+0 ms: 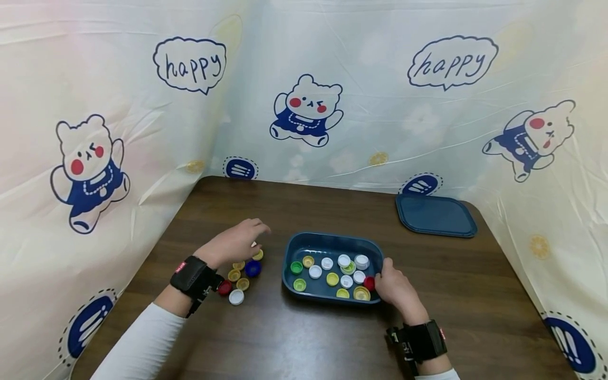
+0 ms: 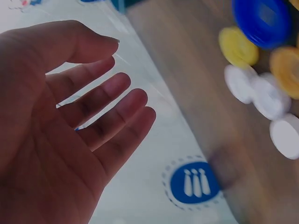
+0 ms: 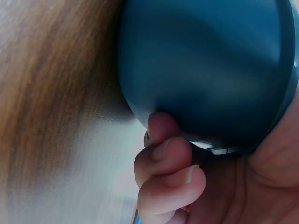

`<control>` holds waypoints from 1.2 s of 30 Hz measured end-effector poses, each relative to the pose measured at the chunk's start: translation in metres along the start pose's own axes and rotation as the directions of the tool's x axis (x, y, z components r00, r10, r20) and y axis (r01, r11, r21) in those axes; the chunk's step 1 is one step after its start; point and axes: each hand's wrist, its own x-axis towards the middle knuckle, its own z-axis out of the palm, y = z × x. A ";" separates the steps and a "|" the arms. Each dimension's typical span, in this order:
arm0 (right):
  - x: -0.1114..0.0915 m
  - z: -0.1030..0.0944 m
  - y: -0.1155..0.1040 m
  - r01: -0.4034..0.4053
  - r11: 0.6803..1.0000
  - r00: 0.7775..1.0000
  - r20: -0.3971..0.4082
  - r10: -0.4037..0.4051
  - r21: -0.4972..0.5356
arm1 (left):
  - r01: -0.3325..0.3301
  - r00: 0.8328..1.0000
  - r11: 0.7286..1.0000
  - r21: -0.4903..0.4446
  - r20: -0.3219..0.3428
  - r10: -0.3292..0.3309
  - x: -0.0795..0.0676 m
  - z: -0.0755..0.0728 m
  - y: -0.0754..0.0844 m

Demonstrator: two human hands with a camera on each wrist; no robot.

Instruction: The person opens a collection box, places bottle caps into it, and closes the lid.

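Observation:
A dark blue box (image 1: 328, 240) on the table has several bottle caps inside, white, yellow, green and red. At its right end my right hand (image 1: 396, 287) grips the rim. In the right wrist view the curled fingers (image 3: 170, 184) lie against the blue outer wall. My left hand (image 1: 235, 243) is over the loose bottle caps left of the box. Its palm and slightly bent fingers (image 2: 126, 114) hold nothing. Among these caps are a blue cap (image 1: 253, 268), a red cap (image 1: 225, 287) and a white cap (image 1: 236, 297); the hand and wrist hide part of the group.
At the table's back right corner lies a flat dark blue lid (image 1: 437, 215). A printed curtain (image 1: 370, 116) surrounds the far side and both sides of the wooden table (image 1: 309, 338). Both wrists carry black straps with cameras.

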 end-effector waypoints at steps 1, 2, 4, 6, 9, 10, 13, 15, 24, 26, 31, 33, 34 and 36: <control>0.000 0.000 0.000 0.002 1.000 1.000 0.000 -0.002 -0.001 | 0.020 1.000 1.000 0.001 0.004 -0.020 -0.001 0.001 -0.005; 0.000 0.000 0.000 0.002 1.000 1.000 0.001 -0.002 -0.001 | 0.033 0.999 0.999 0.003 0.005 -0.033 -0.003 0.002 -0.010; 0.000 0.000 0.000 0.004 1.000 1.000 0.000 -0.004 -0.002 | 0.053 0.999 0.999 0.003 0.008 -0.053 -0.005 0.004 -0.018; 0.001 0.000 0.001 0.002 1.000 1.000 -0.001 -0.002 -0.004 | 0.077 0.997 0.997 0.003 0.005 -0.077 -0.008 0.004 -0.026; 0.000 0.000 0.000 0.001 1.000 1.000 -0.005 -0.001 -0.004 | 0.097 0.995 0.995 0.015 -0.002 -0.097 -0.011 0.003 -0.039; 0.000 0.000 0.000 0.001 1.000 1.000 -0.005 -0.001 -0.003 | 0.106 0.994 0.994 0.018 -0.004 -0.106 -0.012 0.002 -0.044; 0.000 -0.001 0.000 0.003 1.000 1.000 -0.007 -0.003 -0.004 | 0.124 0.992 0.992 0.016 0.012 -0.125 -0.012 0.001 -0.057; 0.000 -0.001 0.000 0.006 1.000 1.000 -0.007 -0.006 -0.005 | 0.140 0.989 0.990 0.000 0.046 -0.140 -0.012 0.002 -0.064; 0.001 0.000 0.002 0.018 1.000 1.000 0.000 -0.018 -0.004 | 0.185 0.972 0.982 -0.042 0.154 -0.176 -0.011 0.020 -0.085; 0.000 -0.001 0.001 0.012 1.000 1.000 0.004 -0.012 -0.004 | 0.185 0.973 0.982 -0.038 0.145 -0.178 -0.010 0.023 -0.088; 0.000 -0.002 -0.001 -0.003 1.000 1.000 0.013 0.003 -0.002 | 0.192 0.973 0.981 -0.029 0.139 -0.186 -0.008 0.027 -0.091; 0.000 -0.002 -0.001 -0.005 1.000 1.000 0.016 0.005 0.000 | 0.194 0.972 0.981 -0.027 0.141 -0.189 -0.007 0.029 -0.091; 0.000 -0.003 -0.001 -0.005 1.000 1.000 0.017 0.005 0.001 | 0.192 0.972 0.981 -0.024 0.140 -0.187 -0.007 0.030 -0.091; 0.000 -0.003 -0.001 -0.004 1.000 1.000 0.018 0.004 0.002 | 0.186 0.974 0.982 -0.020 0.134 -0.182 -0.006 0.031 -0.092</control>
